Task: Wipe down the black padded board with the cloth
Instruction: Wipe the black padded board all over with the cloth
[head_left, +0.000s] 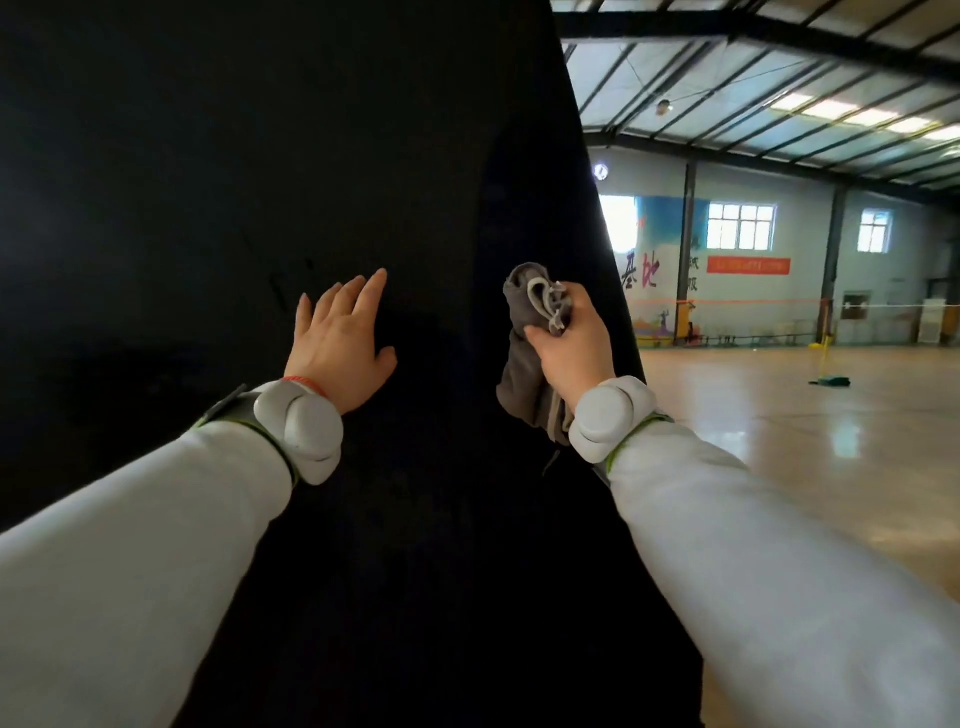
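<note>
Pressing flat against the black padded board (208, 130) at centre-left with the left hand (340, 338), fingers straight, and gripping a bunched grey cloth (522, 379) at centre in the right hand (571, 348), fingers curled.

Left hand (340, 340) flat, right hand (571, 345) fisted.

One head-worn wide-angle view, facing forward.
It faces the black padded board (208, 156) from close up; a hall floor (779, 441) stretches away at right.
</note>
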